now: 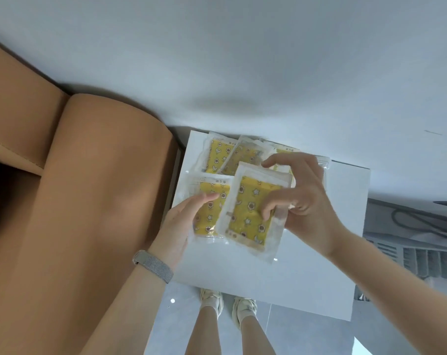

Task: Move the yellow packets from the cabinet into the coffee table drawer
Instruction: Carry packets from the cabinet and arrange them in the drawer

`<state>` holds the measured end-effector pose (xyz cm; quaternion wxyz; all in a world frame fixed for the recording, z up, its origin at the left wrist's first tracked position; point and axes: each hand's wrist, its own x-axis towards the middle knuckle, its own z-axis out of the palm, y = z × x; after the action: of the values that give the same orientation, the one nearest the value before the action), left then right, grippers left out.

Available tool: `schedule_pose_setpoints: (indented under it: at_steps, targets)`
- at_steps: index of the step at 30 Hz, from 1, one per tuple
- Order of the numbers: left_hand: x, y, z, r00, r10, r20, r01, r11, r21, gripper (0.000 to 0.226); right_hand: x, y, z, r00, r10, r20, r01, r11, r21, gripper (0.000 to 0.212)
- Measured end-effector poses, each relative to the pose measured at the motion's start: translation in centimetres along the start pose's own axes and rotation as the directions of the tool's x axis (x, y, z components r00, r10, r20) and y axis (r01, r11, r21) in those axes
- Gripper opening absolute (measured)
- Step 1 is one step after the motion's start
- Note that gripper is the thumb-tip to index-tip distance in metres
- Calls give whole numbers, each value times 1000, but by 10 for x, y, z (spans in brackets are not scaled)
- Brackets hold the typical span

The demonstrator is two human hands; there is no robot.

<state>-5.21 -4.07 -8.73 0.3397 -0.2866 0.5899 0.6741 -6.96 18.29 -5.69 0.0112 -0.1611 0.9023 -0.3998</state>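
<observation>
Packets lie loosely on the white surface [332,252]; right hand [301,198] pinches the top yellow packet [253,213] to lift it, while left hand [181,221] at nine o'clock grips another packet [209,216], gathering.

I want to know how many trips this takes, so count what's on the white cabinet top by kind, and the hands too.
Yellow star-patterned packets in clear plastic wrap: 5, at, and one mostly hidden behind the right hand.
Hands: 2, left hand and right hand.
Total: 7, on the white cabinet top.
</observation>
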Motion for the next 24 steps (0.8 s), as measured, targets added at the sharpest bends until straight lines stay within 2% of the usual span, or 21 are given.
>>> schedule_pose_setpoints:
  at_steps: [2, 6, 8, 9, 12, 13, 16, 17, 20, 22, 24]
  targets:
    - [-3, 3, 12, 992, -40, 123, 45, 998, -35, 54, -9, -11, 9, 998, 42, -49, -38, 997, 67, 21]
    - [-7, 10, 28, 986, -48, 161, 77, 980, -183, 41, -18, -7, 31, 998, 51, -36, -51, 999, 16, 23]
    - [-6, 10, 30, 974, -32, 226, 70, 984, -164, 53, -19, -5, 39, 996, 83, -39, -83, 996, -9, 25]
    - [-4, 8, 28, 976, -21, 215, 52, 989, -142, 58, -20, -5, 43, 992, 118, -44, -118, 993, -3, 28]
    - [-1, 0, 25, 993, 16, 117, -4, 995, -104, 30, -22, -11, 49, 977, 209, -37, -209, 978, 7, 30]
    - [-1, -2, 24, 995, 34, 96, -24, 994, -105, 28, -23, -12, 50, 976, 217, -18, -217, 976, -9, 35]
    - [-1, -7, 17, 999, 51, 6, -50, 986, -160, 33, -22, -8, 49, 973, 228, 32, -228, 974, -15, 61]
    - [-1, -8, 13, 999, 43, -24, -46, 981, -187, 35, -19, -5, 46, 966, 259, 19, -259, 966, -7, 63]
    - [0, -6, -2, 994, 23, -102, -49, 965, -259, 33, 0, 3, 32, 910, 412, -50, -412, 911, 28, 43]
    - [-1, -3, -12, 989, 27, -144, -67, 959, -277, 26, 21, 8, 29, 850, 526, -24, -526, 850, 21, 35]
    - [-2, -1, -21, 984, 36, -173, -83, 959, -272, 20, 45, 17, 35, 732, 679, 54, -674, 734, -86, 53]
